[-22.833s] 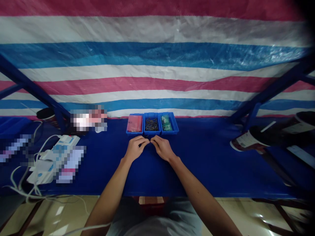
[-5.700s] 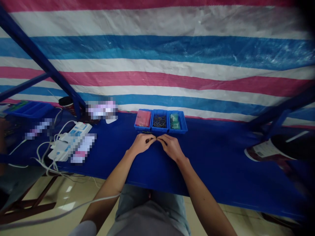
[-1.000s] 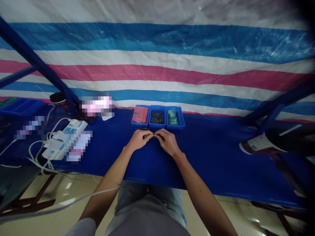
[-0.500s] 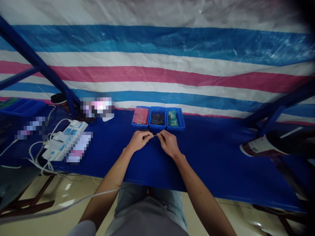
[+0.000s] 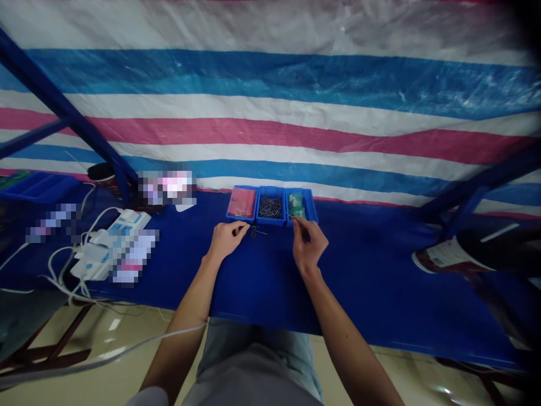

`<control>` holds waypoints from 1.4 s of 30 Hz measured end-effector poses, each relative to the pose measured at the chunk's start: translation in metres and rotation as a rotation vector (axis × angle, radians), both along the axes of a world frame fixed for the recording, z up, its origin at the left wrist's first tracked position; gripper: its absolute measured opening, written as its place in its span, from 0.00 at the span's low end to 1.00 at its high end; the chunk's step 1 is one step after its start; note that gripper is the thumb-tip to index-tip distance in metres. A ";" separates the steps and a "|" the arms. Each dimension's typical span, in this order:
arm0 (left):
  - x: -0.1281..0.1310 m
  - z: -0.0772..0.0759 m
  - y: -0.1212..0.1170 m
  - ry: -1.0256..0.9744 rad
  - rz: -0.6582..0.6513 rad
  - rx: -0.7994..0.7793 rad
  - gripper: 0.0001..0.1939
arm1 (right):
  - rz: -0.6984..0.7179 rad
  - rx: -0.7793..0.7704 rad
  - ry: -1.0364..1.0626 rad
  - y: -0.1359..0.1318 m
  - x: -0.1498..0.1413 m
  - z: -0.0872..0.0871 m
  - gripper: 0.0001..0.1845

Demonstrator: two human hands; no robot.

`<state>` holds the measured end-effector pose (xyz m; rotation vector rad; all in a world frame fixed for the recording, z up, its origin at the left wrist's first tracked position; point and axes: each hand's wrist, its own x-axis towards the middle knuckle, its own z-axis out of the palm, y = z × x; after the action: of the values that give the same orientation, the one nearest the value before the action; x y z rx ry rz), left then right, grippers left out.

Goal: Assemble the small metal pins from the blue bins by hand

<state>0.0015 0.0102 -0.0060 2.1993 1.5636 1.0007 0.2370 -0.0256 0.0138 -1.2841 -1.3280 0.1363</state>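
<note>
My left hand [image 5: 227, 239] rests on the blue table with thumb and fingertips pinched together. Just right of its fingertips lie a few dark, thin, screw-like pieces [image 5: 258, 232]; whether the pinch holds one is too small to tell. My right hand [image 5: 309, 243] is closed in a pinch at the front edge of the right blue bin [image 5: 313, 213], and what its fingertips hold, if anything, I cannot make out. In that bin are small green bags [image 5: 296, 201]. The middle bin holds many screw-like metal pieces [image 5: 270, 207], the left one pink bags [image 5: 242, 202].
A white power strip [image 5: 127, 220] with tangled cables lies on the left of the table [image 5: 363, 282]. A dark-red and white cup [image 5: 442, 254] is at the right. Blue frame posts [image 5: 71, 115] and a striped tarp [image 5: 270, 129] stand behind.
My hands, which met in front of the bins around a small thin piece, have parted. The right went right to the right bin, the left slightly left, uncovering the loose pieces.
</note>
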 end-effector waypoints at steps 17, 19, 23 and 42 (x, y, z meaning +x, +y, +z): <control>0.022 -0.003 -0.006 0.227 -0.144 -0.079 0.13 | 0.214 -0.334 -0.342 0.006 -0.014 -0.030 0.14; 0.023 -0.004 -0.006 0.239 -0.149 -0.072 0.13 | 0.246 -0.386 -0.419 0.007 -0.017 -0.033 0.12; 0.023 -0.005 -0.006 0.242 -0.161 -0.076 0.10 | 0.276 -0.436 -0.541 0.008 -0.020 -0.037 0.10; 0.024 -0.001 -0.011 0.071 -0.223 -0.059 0.13 | 0.434 -0.276 -0.368 0.003 -0.016 -0.031 0.07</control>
<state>0.0252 -0.0003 -0.0066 2.3280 1.3197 0.8090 0.2206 -0.0222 -0.0173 -1.2685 -1.9506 0.4126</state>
